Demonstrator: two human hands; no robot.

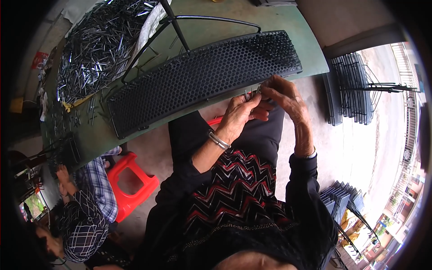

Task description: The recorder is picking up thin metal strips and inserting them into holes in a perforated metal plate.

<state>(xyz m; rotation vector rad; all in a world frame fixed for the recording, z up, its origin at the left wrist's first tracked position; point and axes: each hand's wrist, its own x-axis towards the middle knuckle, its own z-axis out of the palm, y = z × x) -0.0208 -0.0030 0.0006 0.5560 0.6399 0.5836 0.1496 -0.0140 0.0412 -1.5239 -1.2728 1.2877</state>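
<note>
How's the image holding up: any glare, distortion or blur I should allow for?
Head view: pavement at right washed nearly white by glare; head view: fisheye bows the table edge, corners go black; head view: left hand and right hand readable, but small pieces there too fine to identify.

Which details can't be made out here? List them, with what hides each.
Head view: how many thin pieces the left hand holds; they are small and partly covered by its grip.
Head view: whether the right hand grips a piece; the contact is too small to tell.
Head view: the top of the black frame; cut off by the upper edge.
Head view: most of the red item; the left hand and trousers hide it.
</note>
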